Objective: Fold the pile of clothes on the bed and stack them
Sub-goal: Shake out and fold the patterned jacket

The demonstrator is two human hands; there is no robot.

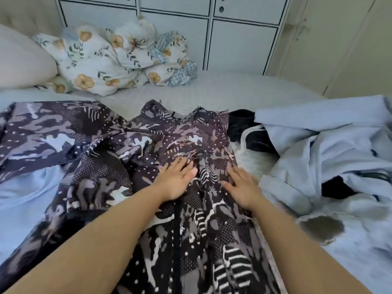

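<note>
A person leans over a bed [212, 90] covered in a pale textured sheet, both bare forearms reaching forward. Spread across the middle of the bed lies a dark purple and grey patterned garment [118, 145] with white dots, stripes and camouflage-like patches, wrinkled and partly bunched. The left hand [177, 180] rests flat on this garment, fingers straight and slightly spread, gripping nothing. The right hand [241, 186] lies flat just beside it on the same fabric, fingers likewise extended and open. To the right sits a rumpled heap of light blue clothing [331, 149], with a black garment with white trim [252, 134] tucked against its left edge. At the far left corner rest a cream pillow [19, 60] and a bundled floral quilt with yellow flowers [110, 58]. Behind the bed stands a white panelled cabinet [239, 39].
</note>
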